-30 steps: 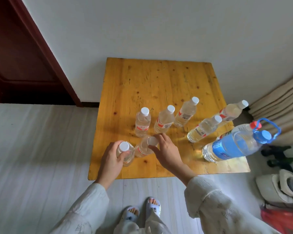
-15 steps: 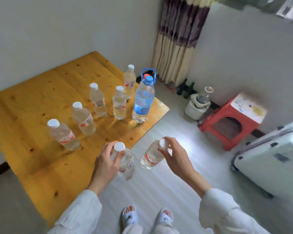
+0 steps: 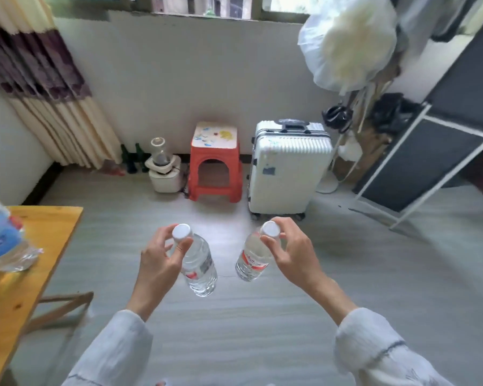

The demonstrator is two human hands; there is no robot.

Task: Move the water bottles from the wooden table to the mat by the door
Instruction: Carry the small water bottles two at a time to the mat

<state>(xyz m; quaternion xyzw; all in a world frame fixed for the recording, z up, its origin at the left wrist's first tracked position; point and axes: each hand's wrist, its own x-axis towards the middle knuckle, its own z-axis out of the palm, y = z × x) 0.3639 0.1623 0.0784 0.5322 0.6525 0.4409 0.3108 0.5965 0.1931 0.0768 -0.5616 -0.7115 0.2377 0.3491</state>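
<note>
Left hand [image 3: 158, 260] and right hand [image 3: 293, 254] each pinch a small full bottle [image 3: 200, 263] at its neck; likely light, smooth, slippery.

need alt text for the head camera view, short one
Seen from above, a left hand and a right hand each hold a small water bottle by its neck over a grey floor. Behind stand a red stool and white suitcase; a wooden table edges in left.

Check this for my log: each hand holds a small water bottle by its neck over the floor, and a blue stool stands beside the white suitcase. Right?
Not quite. The stool is red, as the head view shows. The rest holds: the left hand and right hand each hold a small water bottle by its neck, beside the white suitcase.
</note>
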